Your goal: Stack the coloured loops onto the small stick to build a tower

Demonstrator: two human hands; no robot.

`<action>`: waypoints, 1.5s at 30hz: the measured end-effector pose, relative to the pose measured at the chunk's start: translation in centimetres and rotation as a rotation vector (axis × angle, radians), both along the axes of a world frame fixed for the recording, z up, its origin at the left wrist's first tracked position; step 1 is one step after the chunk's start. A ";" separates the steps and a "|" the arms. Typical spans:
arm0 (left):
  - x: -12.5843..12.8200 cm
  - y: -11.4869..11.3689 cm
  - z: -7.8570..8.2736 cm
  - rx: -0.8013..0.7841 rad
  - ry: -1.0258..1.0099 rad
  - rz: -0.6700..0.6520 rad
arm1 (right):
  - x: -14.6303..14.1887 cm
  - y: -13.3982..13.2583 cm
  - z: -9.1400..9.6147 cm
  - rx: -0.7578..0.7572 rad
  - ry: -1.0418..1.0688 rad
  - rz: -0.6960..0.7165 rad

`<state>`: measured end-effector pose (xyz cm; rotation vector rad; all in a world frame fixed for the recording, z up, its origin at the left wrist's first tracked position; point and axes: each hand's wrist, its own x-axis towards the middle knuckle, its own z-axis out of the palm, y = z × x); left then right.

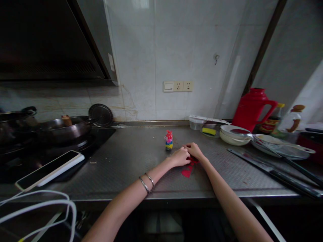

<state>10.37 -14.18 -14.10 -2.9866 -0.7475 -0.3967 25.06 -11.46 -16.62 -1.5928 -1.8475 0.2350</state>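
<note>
Both my hands rest on a steel countertop (131, 161), fingers bent down and pressed together over a small red piece (188, 171) lying flat on it. My left hand (180, 156) wears two bangles at the wrist and covers the piece's upper left part. My right hand (193, 150) pinches at its top edge. Only the lower red part shows below the hands; what it is made of I cannot make out. Just behind the hands stands a small colourful stack of rubber bands (169, 140).
A wok (60, 129) sits on the hob at left, with a phone (49, 169) and white cables (37, 208) near the front edge. At right are bowls and plates (234, 134), a red jug (252, 107), bottles and a long knife (272, 171).
</note>
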 end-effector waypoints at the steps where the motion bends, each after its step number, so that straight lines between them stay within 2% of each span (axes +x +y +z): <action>1: 0.0 0.0 -0.1 -0.005 -0.015 -0.001 | 0.0 0.0 0.1 -0.006 0.005 0.002; 10: -0.5 0.2 -0.6 -0.070 -0.098 -0.021 | -0.2 -0.4 0.3 -0.026 0.036 -0.015; 15: -0.7 0.5 -0.1 -0.122 -0.126 -0.051 | 0.0 -0.1 0.0 -0.028 0.023 -0.015; 18: -0.9 0.8 0.8 -0.119 -0.167 -0.070 | 0.3 0.2 -0.2 -0.046 0.005 0.001; 22: -1.6 1.5 3.5 -0.090 -0.249 -0.064 | 0.4 0.5 -0.3 -0.071 -0.023 0.019; 29: -4.9 3.8 11.0 -0.060 -0.376 0.076 | 0.1 0.5 -0.1 -0.076 -0.011 0.014; 32: -6.6 5.3 12.6 -0.125 -0.337 0.129 | 0.0 0.5 -0.1 -0.080 -0.019 0.004; 34: -7.5 6.2 12.8 -0.174 -0.302 0.159 | 0.1 0.5 -0.1 -0.081 -0.015 0.001; 38: -8.1 7.3 12.0 -0.241 -0.292 0.177 | 0.1 0.4 -0.1 -0.082 -0.003 0.016; 45: -7.8 7.5 11.1 -0.245 -0.267 0.202 | 0.1 0.4 -0.1 -0.077 -0.027 0.021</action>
